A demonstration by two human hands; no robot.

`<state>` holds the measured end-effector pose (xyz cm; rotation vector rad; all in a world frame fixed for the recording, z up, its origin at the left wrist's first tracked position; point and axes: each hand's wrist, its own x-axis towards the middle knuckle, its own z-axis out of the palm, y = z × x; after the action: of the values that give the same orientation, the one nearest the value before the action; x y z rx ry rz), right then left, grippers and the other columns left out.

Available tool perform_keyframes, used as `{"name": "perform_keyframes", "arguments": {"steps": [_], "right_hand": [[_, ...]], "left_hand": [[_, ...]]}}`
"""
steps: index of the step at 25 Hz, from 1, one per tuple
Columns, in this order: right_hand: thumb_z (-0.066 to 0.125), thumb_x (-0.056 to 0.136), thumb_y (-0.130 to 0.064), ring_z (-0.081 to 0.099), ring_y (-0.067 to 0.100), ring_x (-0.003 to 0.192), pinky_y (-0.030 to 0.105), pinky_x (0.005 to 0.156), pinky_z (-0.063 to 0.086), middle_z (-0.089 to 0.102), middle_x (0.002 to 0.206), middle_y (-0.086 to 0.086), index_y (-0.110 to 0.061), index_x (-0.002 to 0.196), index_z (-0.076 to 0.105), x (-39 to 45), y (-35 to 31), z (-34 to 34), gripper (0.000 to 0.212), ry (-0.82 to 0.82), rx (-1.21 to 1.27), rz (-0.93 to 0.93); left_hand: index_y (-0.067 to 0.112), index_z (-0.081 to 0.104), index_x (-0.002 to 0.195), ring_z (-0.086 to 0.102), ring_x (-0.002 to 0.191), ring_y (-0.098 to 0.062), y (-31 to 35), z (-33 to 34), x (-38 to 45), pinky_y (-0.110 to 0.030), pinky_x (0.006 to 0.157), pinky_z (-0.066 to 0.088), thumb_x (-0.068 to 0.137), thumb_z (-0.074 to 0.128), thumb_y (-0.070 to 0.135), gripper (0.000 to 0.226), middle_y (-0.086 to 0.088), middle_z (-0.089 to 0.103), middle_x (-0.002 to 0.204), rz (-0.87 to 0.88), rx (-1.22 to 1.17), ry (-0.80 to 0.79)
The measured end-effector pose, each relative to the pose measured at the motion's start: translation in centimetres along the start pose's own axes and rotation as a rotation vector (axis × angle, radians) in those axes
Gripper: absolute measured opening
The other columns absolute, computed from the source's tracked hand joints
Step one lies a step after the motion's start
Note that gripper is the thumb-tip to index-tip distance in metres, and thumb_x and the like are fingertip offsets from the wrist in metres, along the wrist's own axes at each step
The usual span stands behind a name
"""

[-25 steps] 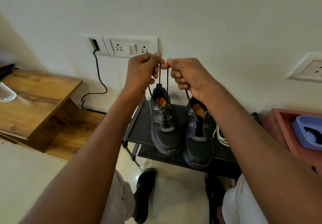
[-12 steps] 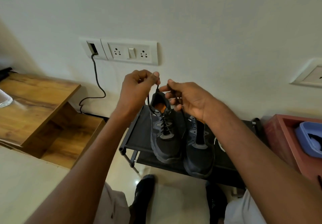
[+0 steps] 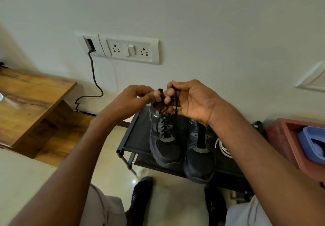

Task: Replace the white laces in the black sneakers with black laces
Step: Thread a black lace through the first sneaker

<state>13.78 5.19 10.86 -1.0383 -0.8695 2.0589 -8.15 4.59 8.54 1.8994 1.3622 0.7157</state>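
Nearest to the camera, two light trouser legs and two feet in dark socks (image 3: 140,197) are seen on the shiny floor, below the hands. Both bare forearms are stretched forward.

Beyond the feet, a black shoe rack (image 3: 136,138) is placed against the wall, under the hands. Two black sneakers are set on its top shelf, side by side and touching, with the toes toward the person. On the left sneaker (image 3: 164,138) a black lace (image 3: 165,125) is threaded through the eyelets; a small white label is seen on its side, but the writing is too small to be read. The right sneaker (image 3: 199,152) is shown with bare eyelets and a similar label, also not readable. A white lace (image 3: 222,148) is laid on the shelf just beside the right sneaker, partly hidden by the right forearm.

Above the left sneaker, the left hand (image 3: 133,100) and the right hand (image 3: 190,101) are held close together. The ends of the black lace are pinched between the fingers of each hand, the fingers curled.

To the left of the hands a wooden bench (image 3: 26,101) is seen. To the right a red box (image 3: 288,138) with a blue container (image 3: 309,143) is placed. Farthest, on the wall above the hands, a white socket plate (image 3: 131,50) is mounted, with a black cable (image 3: 94,83) hanging down.
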Motion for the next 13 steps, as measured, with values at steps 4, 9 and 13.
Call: {"name": "perform_keyframes", "arguments": {"steps": [4, 9, 13], "right_hand": [[0.044, 0.112, -0.027, 0.039, 0.01, 0.052, 0.029, 0.057, 0.041, 0.041, 0.063, -0.004, -0.011, 0.105, 0.063, -1.0, -0.3, 1.0, 0.026, 0.104, -0.29, -0.194], [0.049, 0.111, -0.028, 0.036, 0.009, 0.052, 0.025, 0.05, 0.033, 0.042, 0.06, -0.005, -0.011, 0.096, 0.065, -2.6, -2.5, 2.4, 0.028, 0.104, -0.268, -0.503], [0.05, 0.111, -0.026, 0.037, 0.01, 0.05, 0.025, 0.049, 0.032, 0.042, 0.057, -0.005, -0.011, 0.088, 0.062, -2.7, -3.9, 3.6, 0.03, 0.13, -0.2, -0.673]], "left_hand": [[0.029, 0.056, 0.137, 0.058, 0.119, -0.014, -4.2, 4.1, 3.4, -0.039, 0.103, 0.048, 0.1, 0.065, 0.026, 0.039, 0.003, 0.062, 0.13, -0.033, 0.084, -0.138], [0.032, 0.063, 0.106, 0.069, 0.1, -0.016, -6.8, 8.4, 6.0, -0.048, 0.098, 0.053, 0.103, 0.05, 0.035, 0.013, 0.02, 0.074, 0.097, -0.133, 0.149, -0.192], [0.02, 0.064, 0.102, 0.071, 0.095, -0.024, -6.9, 8.8, 5.9, -0.05, 0.101, 0.052, 0.097, 0.045, 0.016, 0.021, 0.008, 0.074, 0.084, -0.179, 0.022, -0.127]]}}
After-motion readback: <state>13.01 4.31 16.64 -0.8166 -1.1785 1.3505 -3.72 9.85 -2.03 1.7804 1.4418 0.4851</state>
